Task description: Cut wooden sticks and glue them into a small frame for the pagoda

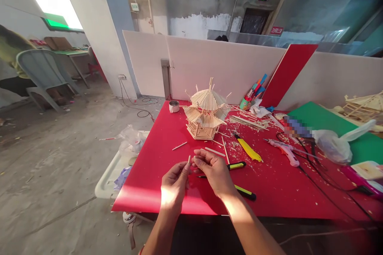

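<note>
My left hand pinches a short pale wooden stick upright between thumb and fingers, above the red table. Close beside it, my right hand has its thumb and fingertips drawn together; whatever they hold, if anything, is too small to make out. Just beyond both hands stands a pavilion model built of thin wooden sticks, with tiered roofs. Partly under my right hand lies a black-and-yellow craft knife. A second black-and-yellow tool lies nearer the table's front edge, partly hidden by my right wrist.
A yellow utility knife and a pink glue gun with its cord lie to the right. Loose sticks and shavings are scattered behind. A pen holder, a small round tin and a plastic bag stand around.
</note>
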`<act>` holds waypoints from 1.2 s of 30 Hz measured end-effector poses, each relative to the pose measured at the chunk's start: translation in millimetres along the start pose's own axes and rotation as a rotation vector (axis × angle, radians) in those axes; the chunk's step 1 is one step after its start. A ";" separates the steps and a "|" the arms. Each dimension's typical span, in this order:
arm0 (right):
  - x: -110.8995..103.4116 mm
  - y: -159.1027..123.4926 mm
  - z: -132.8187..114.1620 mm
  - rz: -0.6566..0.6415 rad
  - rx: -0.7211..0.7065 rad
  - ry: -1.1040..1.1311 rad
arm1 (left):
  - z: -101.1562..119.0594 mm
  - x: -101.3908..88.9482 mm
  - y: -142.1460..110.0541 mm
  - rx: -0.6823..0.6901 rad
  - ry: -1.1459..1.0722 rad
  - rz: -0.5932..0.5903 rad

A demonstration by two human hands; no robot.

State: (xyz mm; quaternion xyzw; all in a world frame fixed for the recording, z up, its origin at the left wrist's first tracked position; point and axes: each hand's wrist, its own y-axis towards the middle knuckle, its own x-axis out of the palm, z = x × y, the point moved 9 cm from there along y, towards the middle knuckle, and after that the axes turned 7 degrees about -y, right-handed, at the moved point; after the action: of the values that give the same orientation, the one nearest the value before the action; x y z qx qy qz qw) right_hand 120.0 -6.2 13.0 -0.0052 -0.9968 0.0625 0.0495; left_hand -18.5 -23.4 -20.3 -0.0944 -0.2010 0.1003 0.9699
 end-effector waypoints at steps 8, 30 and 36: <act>-1.9 -8.9 8.7 0.075 0.109 0.184 | 9.6 22.3 -10.9 0.038 0.028 -0.062; -3.8 -13.7 19.3 0.095 0.244 0.471 | 5.9 38.2 -6.4 -0.007 -0.020 -0.174; -5.3 -13.9 20.1 0.115 0.247 0.473 | 10.4 39.2 -11.7 0.002 -0.030 -0.151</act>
State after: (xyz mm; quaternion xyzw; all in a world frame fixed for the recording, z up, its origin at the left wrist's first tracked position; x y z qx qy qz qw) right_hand 123.2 -22.5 -5.6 -0.0701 -0.9404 0.1832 0.2778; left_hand 14.3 -24.0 6.2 -0.0766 -0.2222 0.0285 0.9716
